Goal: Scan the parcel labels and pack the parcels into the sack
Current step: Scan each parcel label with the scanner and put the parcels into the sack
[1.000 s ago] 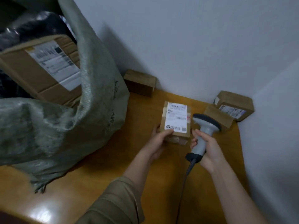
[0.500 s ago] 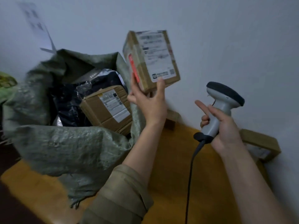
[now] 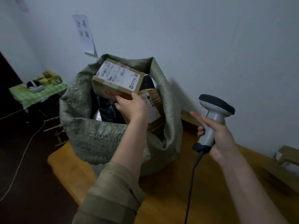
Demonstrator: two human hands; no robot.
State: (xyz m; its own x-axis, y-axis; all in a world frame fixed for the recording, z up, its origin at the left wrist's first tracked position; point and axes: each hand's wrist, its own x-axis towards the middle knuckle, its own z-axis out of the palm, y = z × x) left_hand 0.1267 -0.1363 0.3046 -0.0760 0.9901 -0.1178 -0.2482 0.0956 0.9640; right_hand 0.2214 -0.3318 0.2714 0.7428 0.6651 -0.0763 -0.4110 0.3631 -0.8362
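Cardboard parcel [image 3: 118,80] pinched in my left hand [image 3: 131,107] over the sack [image 3: 97,136] mouth, right hand [image 3: 216,139] wrapped round the scanner [image 3: 213,117], so I'd lower it flat beside the box [image 3: 152,109] inside, not drop it.

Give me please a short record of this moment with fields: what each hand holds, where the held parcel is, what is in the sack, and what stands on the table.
left hand: left hand grips a cardboard parcel by its lower edge
right hand: right hand holds the scanner, index finger stretched out
parcel position: tilted, label up, over the open mouth of the sack
sack contents: another labelled box and dark plastic bags
table: wooden table carries the sack; one more box at its far right edge
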